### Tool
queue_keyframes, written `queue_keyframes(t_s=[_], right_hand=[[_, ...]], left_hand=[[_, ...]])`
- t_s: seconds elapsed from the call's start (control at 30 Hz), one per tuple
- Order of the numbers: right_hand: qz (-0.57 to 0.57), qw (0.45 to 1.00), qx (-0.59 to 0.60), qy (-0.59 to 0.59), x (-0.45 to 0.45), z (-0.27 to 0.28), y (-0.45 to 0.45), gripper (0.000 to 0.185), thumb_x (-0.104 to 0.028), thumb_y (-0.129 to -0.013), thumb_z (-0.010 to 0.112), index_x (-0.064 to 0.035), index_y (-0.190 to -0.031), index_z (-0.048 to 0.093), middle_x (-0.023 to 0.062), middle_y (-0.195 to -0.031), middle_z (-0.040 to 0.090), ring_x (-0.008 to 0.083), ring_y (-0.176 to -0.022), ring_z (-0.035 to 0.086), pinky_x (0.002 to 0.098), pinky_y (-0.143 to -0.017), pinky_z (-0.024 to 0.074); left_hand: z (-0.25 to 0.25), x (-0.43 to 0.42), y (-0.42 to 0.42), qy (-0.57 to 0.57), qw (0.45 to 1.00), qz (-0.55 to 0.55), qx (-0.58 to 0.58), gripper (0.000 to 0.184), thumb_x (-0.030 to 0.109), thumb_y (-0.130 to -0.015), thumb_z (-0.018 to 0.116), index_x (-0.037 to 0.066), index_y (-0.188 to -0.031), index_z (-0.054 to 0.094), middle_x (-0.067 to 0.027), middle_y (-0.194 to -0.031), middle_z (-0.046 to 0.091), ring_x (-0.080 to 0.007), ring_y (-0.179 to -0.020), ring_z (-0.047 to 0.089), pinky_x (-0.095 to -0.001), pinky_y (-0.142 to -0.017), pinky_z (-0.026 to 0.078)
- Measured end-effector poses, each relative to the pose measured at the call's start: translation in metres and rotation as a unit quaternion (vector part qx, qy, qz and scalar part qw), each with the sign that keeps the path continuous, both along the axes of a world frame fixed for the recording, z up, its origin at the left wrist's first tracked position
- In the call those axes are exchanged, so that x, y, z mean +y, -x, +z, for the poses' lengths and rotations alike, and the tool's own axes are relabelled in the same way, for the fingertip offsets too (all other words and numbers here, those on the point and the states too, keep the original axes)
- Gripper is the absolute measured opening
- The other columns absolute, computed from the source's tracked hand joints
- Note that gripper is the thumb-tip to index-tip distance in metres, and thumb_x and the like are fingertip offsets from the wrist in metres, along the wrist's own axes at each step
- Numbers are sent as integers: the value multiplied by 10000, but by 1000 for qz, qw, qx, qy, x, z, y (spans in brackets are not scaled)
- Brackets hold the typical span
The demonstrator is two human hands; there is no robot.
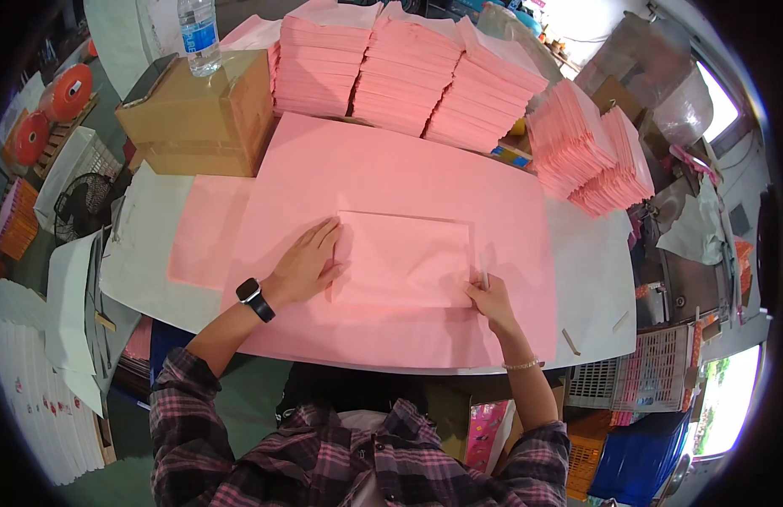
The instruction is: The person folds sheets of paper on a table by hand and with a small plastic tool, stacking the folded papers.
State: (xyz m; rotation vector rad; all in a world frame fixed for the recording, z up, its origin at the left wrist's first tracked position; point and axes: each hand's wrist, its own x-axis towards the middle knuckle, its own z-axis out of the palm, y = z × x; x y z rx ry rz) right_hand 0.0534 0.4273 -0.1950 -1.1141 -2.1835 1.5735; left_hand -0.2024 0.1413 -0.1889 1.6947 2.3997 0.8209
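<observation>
A folded rectangle of pink paper [404,260] lies on a large pink sheet [383,338] in front of me. My left hand [305,264] rests flat at its left edge, fingers spread, with a dark-faced watch on the wrist. At the lower right corner, my right hand [491,298] is closed, its thumb over the paper's edge and the fingers curled. A thin pale strip [485,260] shows just above those fingers; what it is I cannot make out. Another pink sheet [204,228] lies to the left, partly under the large one.
Tall stacks of pink paper [400,72] line the table's far side, with smaller stacks [577,139] at the right. A cardboard box [201,122] carries a water bottle [200,38] at the back left. Small thin sticks [570,342] lie on the white table [598,279].
</observation>
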Motion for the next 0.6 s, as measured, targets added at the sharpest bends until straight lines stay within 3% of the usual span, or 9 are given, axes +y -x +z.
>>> queue_keyframes(t_s=[0.17, 0.3, 0.53, 0.6], right_hand=[[-4, 1000, -13, 3, -2, 7, 2, 127, -127, -872, 697, -25, -857, 623, -36, -659, 541, 45, -511, 437, 219, -425, 312], [2, 1000, -18, -5, 2, 4, 3, 132, -130, -870, 700, -22, -852, 627, -30, -663, 551, 49, -515, 445, 220, -430, 322], [7, 1000, -16, -7, 4, -1, 0, 139, -119, -853, 713, -12, -837, 627, -17, -706, 576, 52, -592, 490, 222, -490, 380], [7, 994, -15, -106, 5, -12, -3, 168, -158, -864, 699, -10, -884, 623, 15, -728, 603, 121, -626, 547, 274, -543, 432]], left_hand=[[-3, 1, -1, -8, 1000, 3, 7, 631, 261, -909, 600, -68, -1388, 354, -236, -1468, 342, -366, -1361, 341, -399, -1132, 299], [-5, 3, -3, -21, 1000, 10, 2, 590, 207, -906, 588, 10, -1417, 366, -214, -1470, 351, -373, -1362, 338, -416, -1124, 305], [-8, 2, -1, 31, 990, -27, 133, 557, 153, -902, 545, 216, -1439, 408, -134, -1489, 363, -363, -1363, 345, -479, -1103, 306], [-8, 1, 0, 36, 989, -26, 138, 550, 157, -904, 543, 212, -1436, 413, -128, -1487, 369, -359, -1362, 348, -482, -1103, 304]])
